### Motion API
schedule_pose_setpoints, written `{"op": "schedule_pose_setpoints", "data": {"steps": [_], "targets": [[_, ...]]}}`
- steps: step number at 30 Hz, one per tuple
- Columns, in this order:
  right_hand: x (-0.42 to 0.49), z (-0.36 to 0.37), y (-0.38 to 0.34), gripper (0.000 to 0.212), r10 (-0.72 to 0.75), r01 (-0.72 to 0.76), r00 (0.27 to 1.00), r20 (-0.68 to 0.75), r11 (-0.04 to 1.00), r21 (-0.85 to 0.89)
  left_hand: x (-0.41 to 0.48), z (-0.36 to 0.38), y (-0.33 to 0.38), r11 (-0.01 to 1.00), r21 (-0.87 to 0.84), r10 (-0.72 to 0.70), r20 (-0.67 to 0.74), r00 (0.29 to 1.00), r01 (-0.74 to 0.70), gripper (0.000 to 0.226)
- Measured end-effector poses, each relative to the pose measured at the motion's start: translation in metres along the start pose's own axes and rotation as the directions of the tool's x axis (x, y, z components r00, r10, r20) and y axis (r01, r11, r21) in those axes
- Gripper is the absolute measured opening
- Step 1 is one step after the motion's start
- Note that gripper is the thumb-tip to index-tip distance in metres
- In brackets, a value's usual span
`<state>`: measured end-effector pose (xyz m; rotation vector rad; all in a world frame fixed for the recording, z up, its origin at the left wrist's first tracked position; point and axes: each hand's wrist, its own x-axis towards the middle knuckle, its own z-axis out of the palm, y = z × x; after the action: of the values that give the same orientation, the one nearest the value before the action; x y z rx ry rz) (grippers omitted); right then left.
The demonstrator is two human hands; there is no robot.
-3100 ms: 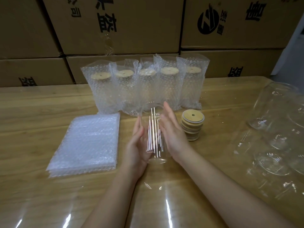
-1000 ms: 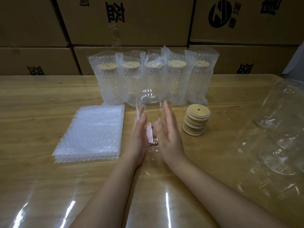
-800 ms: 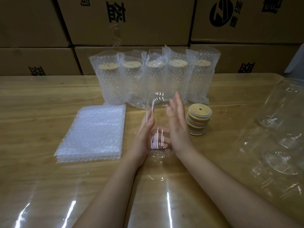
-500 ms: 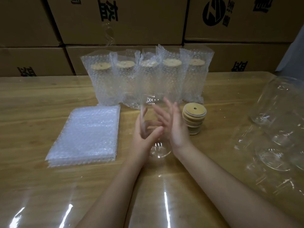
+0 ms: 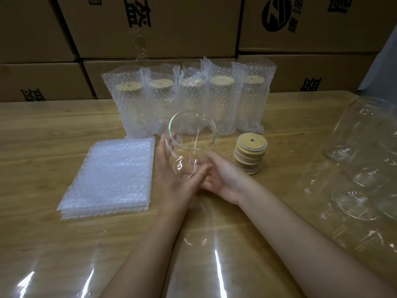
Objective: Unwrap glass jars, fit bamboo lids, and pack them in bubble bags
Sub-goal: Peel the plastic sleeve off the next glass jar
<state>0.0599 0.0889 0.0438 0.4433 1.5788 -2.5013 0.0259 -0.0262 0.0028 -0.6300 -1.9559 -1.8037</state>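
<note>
I see the jar [image 5: 191, 143] at centre frame, held above the tabletop [image 5: 43, 130], its open mouth tilted toward the camera. The left hand [image 5: 171, 175] wraps its left side, and the right hand [image 5: 223, 177] curls under its base. The lids [image 5: 250, 155] are stacked just to the right, and the bags [image 5: 111, 175] lie flat to the left.

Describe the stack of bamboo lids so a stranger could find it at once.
On the wooden table, look before the right end of the row of bagged jars. The stack of bamboo lids stands there: bare discs, unlike the bagged ones.
</note>
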Motion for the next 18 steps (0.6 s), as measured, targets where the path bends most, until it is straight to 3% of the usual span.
{"op": "schedule_pose_setpoints", "data": {"steps": [4, 7, 10, 12, 15, 18], "targets": [[-0.002, 0.000, -0.007, 0.026, -0.056, 0.058, 0.997, -0.050, 0.998, 0.040, -0.002, 0.001, 0.004, 0.977, 0.175, 0.118, 0.025, 0.993, -0.121, 0.089], [-0.005, 0.003, -0.016, 0.041, -0.086, 0.095, 0.995, -0.051, 0.974, 0.208, -0.003, 0.002, 0.010, 0.927, 0.276, 0.247, 0.063, 0.967, -0.255, 0.088], [-0.007, 0.000, -0.029, 0.042, -0.130, 0.147, 0.989, -0.072, 0.925, 0.351, -0.003, 0.004, 0.011, 0.889, 0.354, 0.266, 0.121, 0.956, -0.292, 0.086], [-0.011, -0.002, -0.037, 0.045, -0.229, 0.243, 0.970, -0.081, 0.933, 0.264, -0.004, 0.005, 0.011, 0.892, 0.366, 0.221, 0.164, 0.962, -0.267, 0.086], [-0.016, 0.001, -0.036, 0.042, -0.434, 0.436, 0.895, -0.109, 0.900, 0.001, -0.005, 0.004, 0.012, 0.895, 0.354, 0.213, 0.198, 0.957, -0.273, 0.091], [-0.019, 0.002, -0.033, 0.035, -0.674, 0.608, 0.732, -0.095, 0.711, -0.353, -0.004, 0.003, 0.007, 0.895, 0.341, 0.217, 0.233, 0.948, -0.289, 0.090]]}}
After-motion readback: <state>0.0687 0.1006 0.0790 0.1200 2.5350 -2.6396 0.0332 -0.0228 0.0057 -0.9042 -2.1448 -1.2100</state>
